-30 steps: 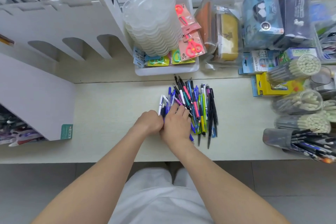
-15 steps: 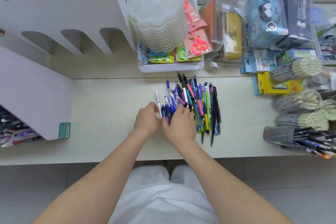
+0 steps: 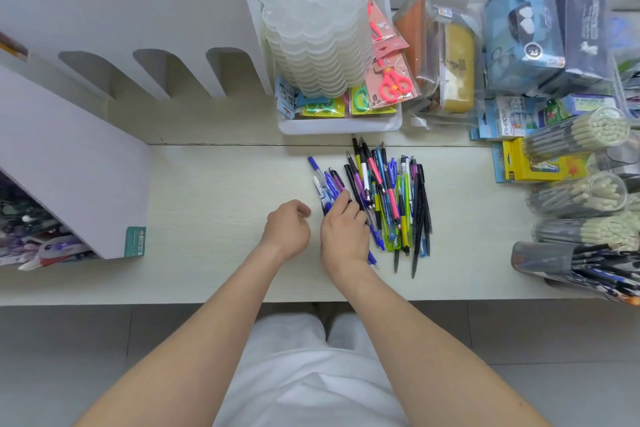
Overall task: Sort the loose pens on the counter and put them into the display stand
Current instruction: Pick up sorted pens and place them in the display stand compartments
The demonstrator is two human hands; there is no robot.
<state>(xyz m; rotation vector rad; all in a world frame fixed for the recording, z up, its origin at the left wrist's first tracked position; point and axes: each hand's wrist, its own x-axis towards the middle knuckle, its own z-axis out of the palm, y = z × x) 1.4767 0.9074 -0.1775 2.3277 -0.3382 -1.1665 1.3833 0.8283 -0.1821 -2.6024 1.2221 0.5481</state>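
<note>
Counter, pens under right hand, its fingers curled, left hand beside

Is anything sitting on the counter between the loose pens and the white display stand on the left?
Nothing visible blocks the way. The counter between the pens and the display stand is bare apart from the person's own left hand, which holds nothing. The right hand lies on the pens.

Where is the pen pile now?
Head view: the pen pile lies right of centre on the counter, just in front of the white bin, the right hand gripping its left edge.
</note>
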